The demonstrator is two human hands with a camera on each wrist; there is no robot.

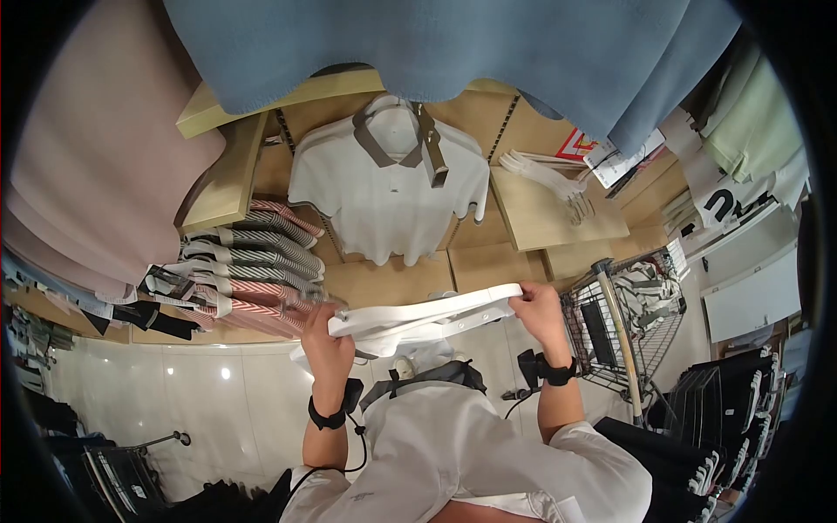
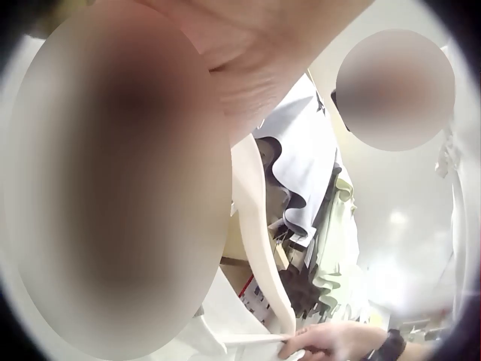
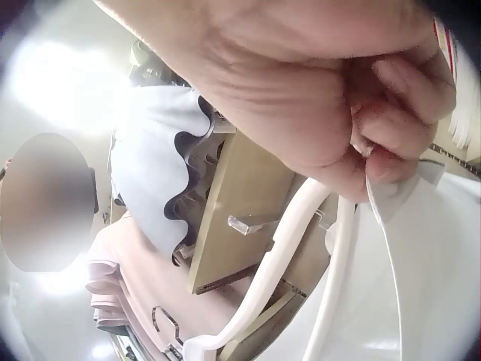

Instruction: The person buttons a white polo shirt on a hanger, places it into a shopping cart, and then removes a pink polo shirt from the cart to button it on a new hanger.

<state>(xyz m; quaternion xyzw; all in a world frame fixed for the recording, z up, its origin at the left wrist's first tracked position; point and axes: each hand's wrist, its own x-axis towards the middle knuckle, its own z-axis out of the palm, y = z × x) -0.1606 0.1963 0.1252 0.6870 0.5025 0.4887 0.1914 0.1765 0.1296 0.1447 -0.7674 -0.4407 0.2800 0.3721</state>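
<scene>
Both hands hold a white garment (image 1: 436, 329) stretched sideways in front of the body, small round buttons or dots along its band. In the head view the left hand (image 1: 328, 342) grips its left end and the right hand (image 1: 538, 311) pinches the other end. The right wrist view shows the curled fingers of the right hand (image 3: 398, 128) on the edge of the white cloth (image 3: 432, 271). Two pale curved bars, like the arms of a plastic hanger (image 3: 285, 233), run up to that hand. A large blurred patch hides most of the left hand's work in the left wrist view.
A light polo shirt (image 1: 392, 187) hangs ahead, with striped folded clothes (image 1: 253, 270) at its left. Pale hangers (image 1: 545, 174) lie on a wooden shelf (image 1: 558, 218). A wire cart (image 1: 623, 314) stands right; dark clothes racks (image 1: 715, 418) lie beyond. Blue fabric (image 1: 453, 48) hangs overhead.
</scene>
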